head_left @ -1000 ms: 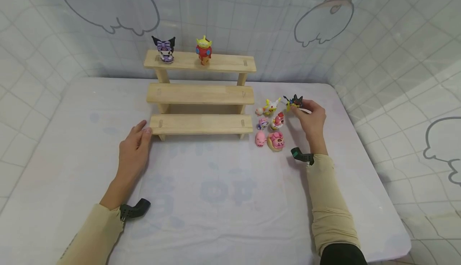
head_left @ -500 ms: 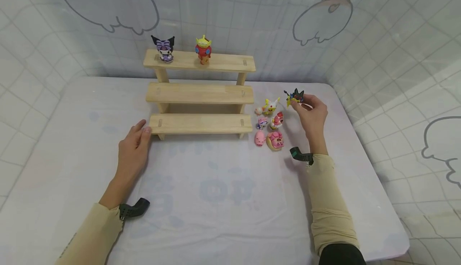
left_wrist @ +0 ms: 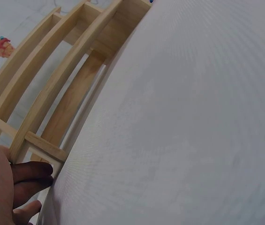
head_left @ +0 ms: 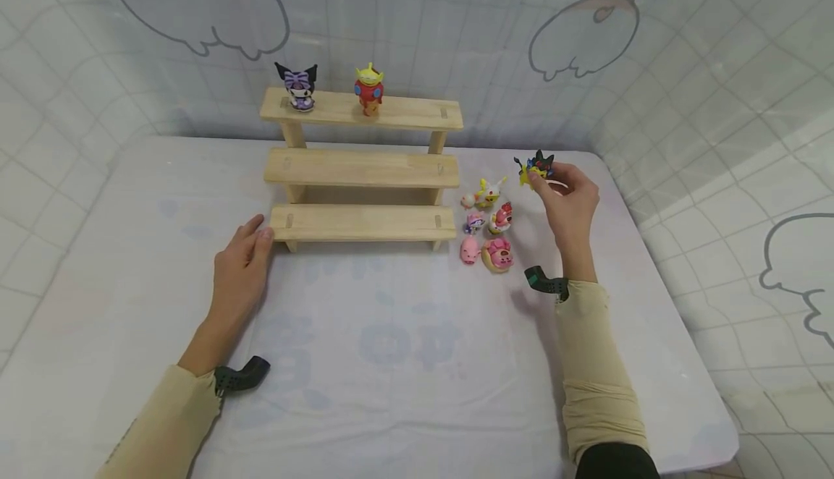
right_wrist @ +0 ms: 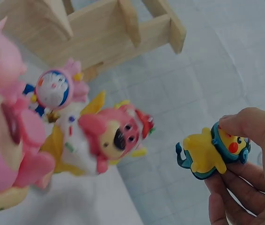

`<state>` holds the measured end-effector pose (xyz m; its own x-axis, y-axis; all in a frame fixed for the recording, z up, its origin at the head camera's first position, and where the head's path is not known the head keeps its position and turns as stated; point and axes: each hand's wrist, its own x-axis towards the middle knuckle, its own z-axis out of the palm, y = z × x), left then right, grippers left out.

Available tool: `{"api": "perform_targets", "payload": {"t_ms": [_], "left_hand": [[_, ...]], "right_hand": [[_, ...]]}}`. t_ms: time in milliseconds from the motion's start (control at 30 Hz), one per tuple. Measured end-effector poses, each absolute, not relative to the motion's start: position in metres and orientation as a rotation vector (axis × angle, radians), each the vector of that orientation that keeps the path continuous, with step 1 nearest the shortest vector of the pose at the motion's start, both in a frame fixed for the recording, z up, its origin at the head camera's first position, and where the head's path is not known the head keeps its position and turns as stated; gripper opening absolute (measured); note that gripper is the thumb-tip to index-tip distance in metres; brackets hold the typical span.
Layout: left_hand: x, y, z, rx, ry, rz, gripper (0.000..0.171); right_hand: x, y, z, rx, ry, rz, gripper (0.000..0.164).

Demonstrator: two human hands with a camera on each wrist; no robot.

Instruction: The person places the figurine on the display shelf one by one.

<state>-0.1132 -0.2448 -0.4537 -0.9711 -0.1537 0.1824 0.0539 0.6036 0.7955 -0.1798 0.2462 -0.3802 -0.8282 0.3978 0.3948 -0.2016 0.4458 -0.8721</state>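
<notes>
Pinching hooded Pikachu figurine by the head with thumb and fingers of right hand, apparently off the tablecloth. Probably light, stiff, slick plastic; best gripped at head or torso, sparing thin tail. Noting Lotso figurine left of these fingers. Resting left hand, fingers nearly straight, against end of wooden stand. Seeing Kuromi figurine atop it, beyond left fingertips.
</notes>
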Motion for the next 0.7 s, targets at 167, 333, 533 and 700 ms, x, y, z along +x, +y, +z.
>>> {"api": "perform_targets", "payload": {"t_ms": [167, 333, 533, 700], "left_hand": [[-0.113, -0.245, -0.454, 0.089, -2.603, -1.298, 0.06], [-0.114, -0.245, -0.453, 0.08, -2.591, -1.299, 0.057], [-0.112, -0.245, -0.454, 0.097, -2.61, -1.294, 0.061], [-0.112, -0.246, -0.454, 0.095, -2.608, -1.296, 0.061]], "right_hand": [[-0.165, 0.231, -0.356, -0.104, -2.111, 1.402, 0.026], [-0.168, 0.229, -0.353, -0.042, -2.097, 1.41, 0.028], [-0.174, 0.224, -0.354, 0.019, -2.096, 1.41, 0.027], [-0.168, 0.202, -0.331, 0.06, -2.094, 1.395, 0.026]]}}
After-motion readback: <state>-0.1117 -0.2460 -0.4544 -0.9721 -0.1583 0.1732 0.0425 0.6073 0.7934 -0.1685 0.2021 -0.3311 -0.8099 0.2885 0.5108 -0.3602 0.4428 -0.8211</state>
